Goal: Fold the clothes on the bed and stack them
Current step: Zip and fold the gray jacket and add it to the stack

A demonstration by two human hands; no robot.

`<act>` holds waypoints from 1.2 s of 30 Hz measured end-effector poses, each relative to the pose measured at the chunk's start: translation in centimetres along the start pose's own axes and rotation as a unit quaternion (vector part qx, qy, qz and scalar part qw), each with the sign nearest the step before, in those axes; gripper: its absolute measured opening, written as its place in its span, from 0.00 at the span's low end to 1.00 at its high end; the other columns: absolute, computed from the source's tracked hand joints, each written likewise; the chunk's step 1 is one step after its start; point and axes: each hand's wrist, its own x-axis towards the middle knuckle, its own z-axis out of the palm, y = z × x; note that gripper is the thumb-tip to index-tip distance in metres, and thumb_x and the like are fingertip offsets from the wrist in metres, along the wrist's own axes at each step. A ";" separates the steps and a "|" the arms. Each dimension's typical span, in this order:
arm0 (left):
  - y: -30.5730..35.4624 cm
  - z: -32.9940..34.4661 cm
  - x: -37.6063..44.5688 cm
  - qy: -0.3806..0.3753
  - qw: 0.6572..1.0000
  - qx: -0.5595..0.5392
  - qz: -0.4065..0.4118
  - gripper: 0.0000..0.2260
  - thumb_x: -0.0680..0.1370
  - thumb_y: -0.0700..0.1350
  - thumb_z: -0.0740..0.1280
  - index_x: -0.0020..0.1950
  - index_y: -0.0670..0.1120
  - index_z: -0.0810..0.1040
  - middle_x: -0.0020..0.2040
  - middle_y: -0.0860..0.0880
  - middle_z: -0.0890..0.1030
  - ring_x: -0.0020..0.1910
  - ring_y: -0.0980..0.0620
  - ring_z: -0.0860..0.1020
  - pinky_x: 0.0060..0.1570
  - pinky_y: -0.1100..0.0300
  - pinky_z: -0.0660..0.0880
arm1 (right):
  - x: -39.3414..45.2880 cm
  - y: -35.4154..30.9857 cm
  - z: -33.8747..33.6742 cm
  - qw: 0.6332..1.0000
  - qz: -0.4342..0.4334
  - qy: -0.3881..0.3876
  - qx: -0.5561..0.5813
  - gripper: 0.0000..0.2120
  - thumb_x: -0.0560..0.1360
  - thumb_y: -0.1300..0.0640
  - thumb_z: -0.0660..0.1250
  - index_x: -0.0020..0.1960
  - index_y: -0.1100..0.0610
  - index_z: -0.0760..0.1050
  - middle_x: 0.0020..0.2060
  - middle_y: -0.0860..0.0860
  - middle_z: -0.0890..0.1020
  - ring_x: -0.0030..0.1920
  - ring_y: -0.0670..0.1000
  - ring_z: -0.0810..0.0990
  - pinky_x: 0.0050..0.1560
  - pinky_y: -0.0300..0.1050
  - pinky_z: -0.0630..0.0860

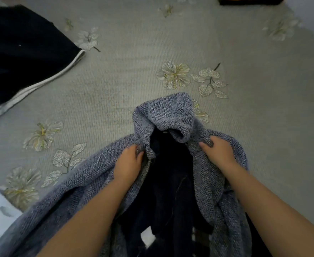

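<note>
Grey-blue knitted hooded jacket with dark lining [171, 115] lies on floral grey bedspread [133, 52], hood pointing away from person, long axis fwd. Left hand [128, 164] & right hand [217, 153] grip its open front edges, roughly equidistant from hood.

The bed cover [133, 43] ahead lies bare, with a black garment [22, 52] far left and something yellow (maybe clothing) [249, 0] top right.
</note>
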 end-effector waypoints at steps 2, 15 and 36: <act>0.1 -1.0 -0.1 0.068 0.997 -0.036 -0.002 0.11 0.79 0.45 0.59 0.48 0.37 0.72 0.47 0.38 0.76 0.47 0.40 0.74 0.42 0.51 0.67 | -0.5 0.3 -0.8 0.999 -0.030 0.021 0.036 0.15 0.77 0.52 0.62 0.49 0.65 0.73 0.48 0.62 0.78 0.48 0.58 0.75 0.41 0.46 0.63; 9.4 -24.0 -9.3 0.324 0.915 0.053 0.234 0.13 0.73 0.43 0.69 0.33 0.37 0.71 0.32 0.37 0.73 0.34 0.39 0.73 0.31 0.52 0.66 | -11.6 -8.4 -18.2 0.933 -0.210 0.151 0.250 0.05 0.77 0.58 0.62 0.53 0.55 0.71 0.39 0.46 0.75 0.44 0.50 0.74 0.40 0.37 0.63; 27.3 -47.4 -50.0 0.546 0.777 0.096 0.297 0.29 0.66 0.70 0.63 0.31 0.44 0.67 0.30 0.49 0.64 0.36 0.48 0.65 0.35 0.56 0.57 | -56.8 -8.0 -47.6 0.677 -0.275 0.681 0.045 0.16 0.76 0.56 0.57 0.49 0.71 0.71 0.46 0.67 0.74 0.49 0.64 0.71 0.45 0.53 0.60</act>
